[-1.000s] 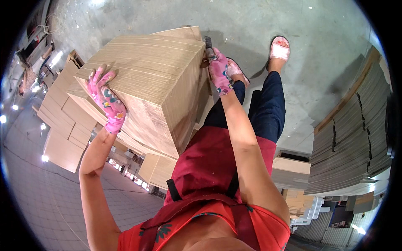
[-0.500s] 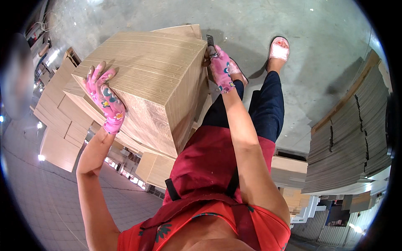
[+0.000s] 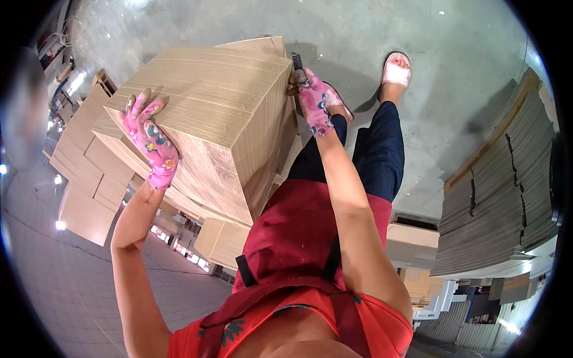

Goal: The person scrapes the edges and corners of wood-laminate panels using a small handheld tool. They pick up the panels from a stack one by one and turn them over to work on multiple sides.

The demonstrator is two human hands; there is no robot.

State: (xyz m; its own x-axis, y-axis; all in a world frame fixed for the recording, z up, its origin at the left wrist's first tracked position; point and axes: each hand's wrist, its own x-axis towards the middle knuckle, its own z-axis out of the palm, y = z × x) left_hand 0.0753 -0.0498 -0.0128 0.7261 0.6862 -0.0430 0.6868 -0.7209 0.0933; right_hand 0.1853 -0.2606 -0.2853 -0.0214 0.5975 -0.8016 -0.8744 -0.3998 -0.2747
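A tall stack of wood-grain boards [image 3: 197, 83] stands in front of me, its top face and near sides showing. My left hand [image 3: 150, 138], in a pink flowered glove with dirty fingertips, rests against the stack's left edge with fingers spread. Beside the stack's right side, my right hand [image 3: 313, 102], gloved alike, is closed on a small dark tool [image 3: 297, 61]. A black ridged end sticks out past the fingers, like a brush; the grip is mostly hidden, so its exact kind is unclear.
More stacked boards [image 3: 80, 173] stand at the left. Grey sheets [image 3: 495, 197] are piled high at the right, with a wooden strip [image 3: 495, 131] along their edge. My feet in pink slippers [image 3: 396, 73] are on the concrete floor [image 3: 453, 42]. Cartons [image 3: 222, 241] sit behind the stack.
My right hand and the tool have shifted very slightly down and left beside the stack. The left hand stays on the stack's edge, nearly still.
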